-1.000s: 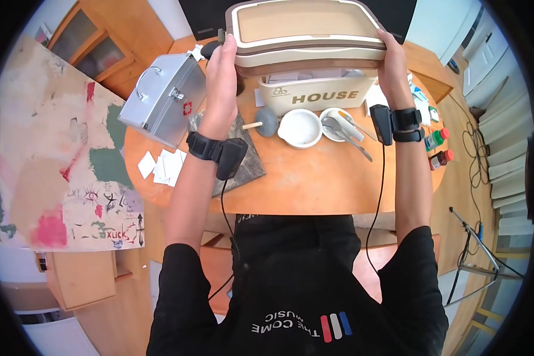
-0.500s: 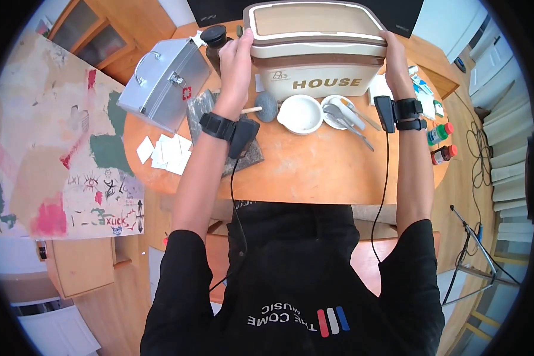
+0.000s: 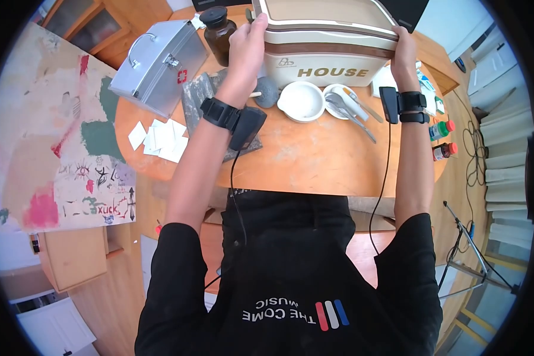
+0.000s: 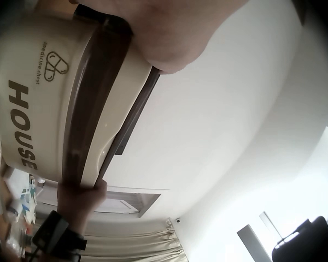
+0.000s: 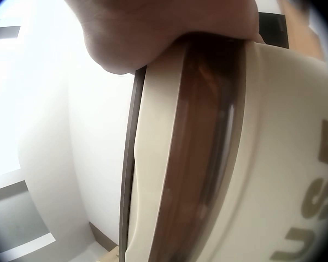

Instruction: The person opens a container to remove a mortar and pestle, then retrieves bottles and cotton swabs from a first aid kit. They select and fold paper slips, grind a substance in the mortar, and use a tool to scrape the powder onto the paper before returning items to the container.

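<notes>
A cream box (image 3: 314, 72) lettered HOUSE stands at the back of the table, its cream-and-brown lid (image 3: 332, 37) resting on top. My left hand (image 3: 247, 52) grips the lid's left end and my right hand (image 3: 404, 54) grips its right end, thumbs at the upper edge. In the left wrist view the lid's brown band (image 4: 93, 103) lies against the box body (image 4: 38, 103), and the right hand (image 4: 79, 199) shows at the far end. The right wrist view shows the lid (image 5: 158, 125) against the box body (image 5: 284, 131) too. The fingers behind the lid are hidden.
Left of the box are a dark bottle (image 3: 220, 43), a silver case (image 3: 154, 71) and white cards (image 3: 165, 137). In front stand a white mortar (image 3: 302, 102) and a dish with utensils (image 3: 345, 104). Red-capped bottles (image 3: 440, 130) stand at the right edge.
Both hands have lowered the lid onto the box; the gap that showed the contents has closed. The head view has shifted, and more of the dark bottle shows.
</notes>
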Available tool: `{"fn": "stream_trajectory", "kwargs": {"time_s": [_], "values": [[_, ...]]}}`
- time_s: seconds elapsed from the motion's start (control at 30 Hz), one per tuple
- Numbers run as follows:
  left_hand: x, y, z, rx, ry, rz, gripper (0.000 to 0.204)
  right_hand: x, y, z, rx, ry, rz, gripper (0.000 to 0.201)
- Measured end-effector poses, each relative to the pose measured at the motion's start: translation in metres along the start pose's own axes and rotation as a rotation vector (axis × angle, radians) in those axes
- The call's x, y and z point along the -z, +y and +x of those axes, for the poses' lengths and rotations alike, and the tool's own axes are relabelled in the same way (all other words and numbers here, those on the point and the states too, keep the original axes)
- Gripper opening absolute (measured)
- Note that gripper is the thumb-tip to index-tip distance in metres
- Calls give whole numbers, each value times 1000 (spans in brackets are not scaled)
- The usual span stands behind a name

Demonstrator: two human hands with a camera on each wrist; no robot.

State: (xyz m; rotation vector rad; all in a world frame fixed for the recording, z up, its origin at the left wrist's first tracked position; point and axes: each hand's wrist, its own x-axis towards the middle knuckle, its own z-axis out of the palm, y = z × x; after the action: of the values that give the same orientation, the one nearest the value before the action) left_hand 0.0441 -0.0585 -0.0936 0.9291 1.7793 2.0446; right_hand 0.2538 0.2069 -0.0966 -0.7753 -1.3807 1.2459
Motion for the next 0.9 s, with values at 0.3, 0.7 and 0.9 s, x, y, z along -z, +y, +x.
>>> {"fn": "stream_trajectory", "kwargs": {"time_s": [0.3, 0.7, 0.9], "values": [[0, -16, 60, 186, -136, -187, 37, 1, 18, 11, -42, -107, 177, 29], [-7, -28, 85, 72, 1, -222, 24, -10, 19, 6, 29, -24, -47, 41], [7, 2, 73, -134, -42, 275, 21, -8, 40, 9, 365, -132, -253, 45]]}}
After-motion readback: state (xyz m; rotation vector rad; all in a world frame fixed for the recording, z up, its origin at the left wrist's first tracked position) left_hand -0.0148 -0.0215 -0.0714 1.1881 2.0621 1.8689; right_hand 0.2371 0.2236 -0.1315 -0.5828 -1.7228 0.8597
